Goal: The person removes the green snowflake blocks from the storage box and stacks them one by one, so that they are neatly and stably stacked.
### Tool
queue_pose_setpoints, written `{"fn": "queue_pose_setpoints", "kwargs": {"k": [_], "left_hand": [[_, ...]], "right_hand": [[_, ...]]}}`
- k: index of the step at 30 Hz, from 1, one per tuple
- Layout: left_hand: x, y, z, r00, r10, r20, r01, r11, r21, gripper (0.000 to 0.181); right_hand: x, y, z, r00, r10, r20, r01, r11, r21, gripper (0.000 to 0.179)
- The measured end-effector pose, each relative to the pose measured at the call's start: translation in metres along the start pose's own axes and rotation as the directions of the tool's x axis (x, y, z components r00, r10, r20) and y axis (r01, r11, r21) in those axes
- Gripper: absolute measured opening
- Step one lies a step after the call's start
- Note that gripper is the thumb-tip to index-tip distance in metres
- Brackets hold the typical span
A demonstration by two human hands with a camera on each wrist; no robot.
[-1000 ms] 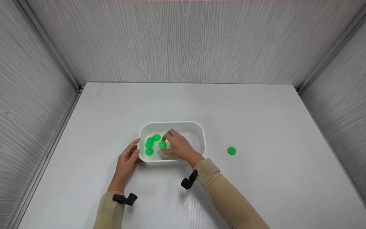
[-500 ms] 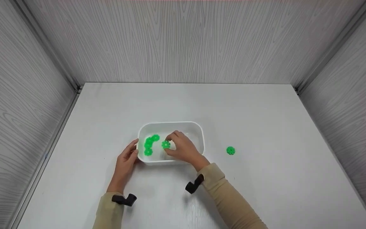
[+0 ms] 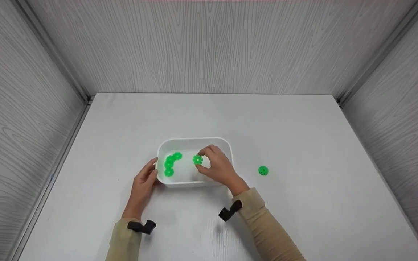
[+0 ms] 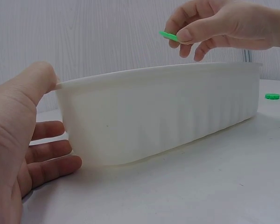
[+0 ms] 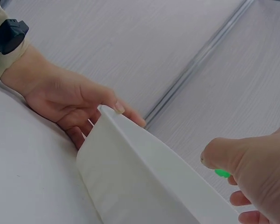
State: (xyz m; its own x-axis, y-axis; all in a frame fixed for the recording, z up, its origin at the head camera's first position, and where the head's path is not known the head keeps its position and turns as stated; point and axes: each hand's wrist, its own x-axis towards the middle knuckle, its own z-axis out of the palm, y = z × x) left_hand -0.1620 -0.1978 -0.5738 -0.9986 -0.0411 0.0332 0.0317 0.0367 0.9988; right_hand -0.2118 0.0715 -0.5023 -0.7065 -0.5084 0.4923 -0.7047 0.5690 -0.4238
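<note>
My right hand (image 3: 220, 170) pinches a green notched plastic disc (image 3: 197, 160) between thumb and fingers. In the left wrist view, that disc (image 4: 169, 36) is tilted and above the rim of the white plastic tub (image 4: 163, 109). At the tub's left end, my left hand (image 3: 143, 186) grips the corner. Its thumb lies on the rim and its other fingers curl against the outer wall, as the right wrist view also shows. Several more green discs (image 3: 169, 162) lie overlapping inside the tub, toward its left side.
One more green disc (image 3: 263, 170) lies flat on the white table (image 3: 303, 203), right of the tub. Grey wood-patterned panels (image 3: 209, 47) wall in the table at the back and both sides.
My right hand has moved right, up and away from the pile with the pinched disc. The left hand has kept its place at the tub's end.
</note>
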Motion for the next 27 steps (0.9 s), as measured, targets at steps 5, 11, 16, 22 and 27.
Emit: {"fn": "queue_pose_setpoints", "kwargs": {"k": [5,11,16,22,27], "left_hand": [[-0.001,0.000,0.000,1.000,0.010,0.012,-0.010,1.000,-0.003,0.045],[0.001,0.001,-0.001,1.000,-0.006,0.011,0.006,1.000,-0.002,0.042],[-0.002,0.011,-0.001,0.999,-0.035,0.028,0.036,0.999,-0.016,0.041],[-0.006,0.025,0.002,0.999,-0.039,0.031,0.040,0.999,-0.014,0.042],[-0.001,0.009,0.001,1.000,-0.023,0.010,0.023,1.000,-0.014,0.042]], "right_hand": [[-0.006,0.006,-0.006,0.999,0.001,-0.041,-0.002,1.000,-0.019,0.028],[-0.013,0.010,-0.011,0.998,0.020,-0.067,-0.022,1.000,-0.016,0.029],[-0.019,0.010,-0.016,0.997,0.038,-0.068,-0.039,0.999,-0.008,0.028],[-0.026,0.011,-0.024,0.992,0.068,-0.104,-0.068,0.998,0.006,0.028],[-0.032,0.012,-0.032,0.987,0.088,-0.134,-0.084,0.996,0.030,0.028]]}}
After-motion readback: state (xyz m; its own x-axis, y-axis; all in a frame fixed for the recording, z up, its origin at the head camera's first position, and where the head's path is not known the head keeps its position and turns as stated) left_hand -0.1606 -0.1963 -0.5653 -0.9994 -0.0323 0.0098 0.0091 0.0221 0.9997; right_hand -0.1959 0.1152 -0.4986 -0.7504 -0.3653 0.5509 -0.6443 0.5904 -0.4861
